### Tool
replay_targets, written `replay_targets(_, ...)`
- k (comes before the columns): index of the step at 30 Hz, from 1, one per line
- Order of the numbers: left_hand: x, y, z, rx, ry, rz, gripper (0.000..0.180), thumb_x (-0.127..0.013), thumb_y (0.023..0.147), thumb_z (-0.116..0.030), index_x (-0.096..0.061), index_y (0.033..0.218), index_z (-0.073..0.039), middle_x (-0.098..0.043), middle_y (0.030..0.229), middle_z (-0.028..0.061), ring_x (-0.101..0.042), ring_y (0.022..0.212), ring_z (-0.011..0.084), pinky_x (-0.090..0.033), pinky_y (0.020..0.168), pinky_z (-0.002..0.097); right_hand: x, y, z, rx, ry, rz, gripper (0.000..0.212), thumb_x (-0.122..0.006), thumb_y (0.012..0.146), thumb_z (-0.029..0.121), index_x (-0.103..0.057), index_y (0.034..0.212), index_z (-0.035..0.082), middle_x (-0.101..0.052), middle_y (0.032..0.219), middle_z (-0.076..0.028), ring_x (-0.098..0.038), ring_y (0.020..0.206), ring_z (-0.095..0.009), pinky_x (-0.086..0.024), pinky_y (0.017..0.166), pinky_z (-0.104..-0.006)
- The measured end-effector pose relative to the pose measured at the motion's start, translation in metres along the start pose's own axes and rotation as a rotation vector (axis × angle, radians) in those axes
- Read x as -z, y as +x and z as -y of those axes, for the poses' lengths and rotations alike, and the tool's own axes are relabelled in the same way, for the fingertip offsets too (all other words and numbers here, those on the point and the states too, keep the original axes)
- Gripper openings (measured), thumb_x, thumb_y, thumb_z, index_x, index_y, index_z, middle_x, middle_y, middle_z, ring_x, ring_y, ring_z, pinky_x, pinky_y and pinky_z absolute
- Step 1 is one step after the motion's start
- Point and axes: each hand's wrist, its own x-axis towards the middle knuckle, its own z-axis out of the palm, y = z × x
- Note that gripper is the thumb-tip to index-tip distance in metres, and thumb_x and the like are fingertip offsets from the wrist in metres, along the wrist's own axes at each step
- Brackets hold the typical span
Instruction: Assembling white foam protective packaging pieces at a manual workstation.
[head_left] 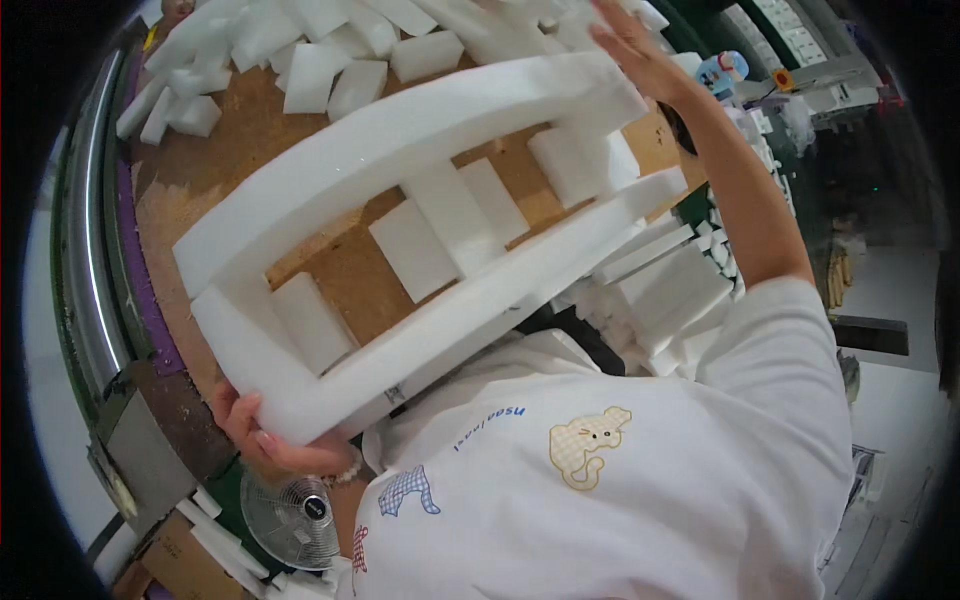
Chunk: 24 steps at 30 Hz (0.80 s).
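A large white foam frame with a curved far side, a long near side and a crosspiece lies tilted in front of me. White foam blocks show in its openings. My left hand is closed around the frame's near left corner, with fingers curled along its edge. My right hand reaches beyond the frame's far right end, fingers stretched out and holding nothing visible. I cannot tell whether it touches the foam there. The brown wooden tabletop shows beneath and through the frame.
Many loose white foam pieces are heaped at the far side. More foam blocks are stacked at my right. A metal roller and purple strip border the left edge. A round fan stands below my left hand.
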Motion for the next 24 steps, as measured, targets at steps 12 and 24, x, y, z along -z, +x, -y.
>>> replay_targets(12, -0.021, 0.001, -0.011, 0.144, -0.181, -0.109, 0.044, -0.026, 0.094, -0.038, -0.051, 0.108, -0.005, -0.042, 0.133, 0.0218, -0.042, 0.124, 0.0329, -0.033, 0.107, 0.0489, -0.023, 0.005, -0.013, -0.005, -0.130, 0.298, 0.069, -0.037, 0.097, 0.055, -0.020, 0.153, 0.018, -0.026, 0.155, -0.015, -0.014, 0.145, -0.038, -0.007, 0.116, -0.0569)
replay_targets(24, -0.016, -0.005, -0.012, 0.162, -0.265, -0.156, 0.042, -0.026, 0.095, -0.033, -0.052, 0.107, -0.002, -0.044, 0.130, 0.0194, -0.043, 0.126, 0.0320, -0.034, 0.108, 0.0463, -0.048, 0.009, -0.056, 0.165, -0.428, -0.012, 0.067, -0.038, 0.100, 0.047, -0.014, 0.154, 0.015, -0.018, 0.158, -0.008, -0.017, 0.146, -0.028, -0.014, 0.115, -0.0485)
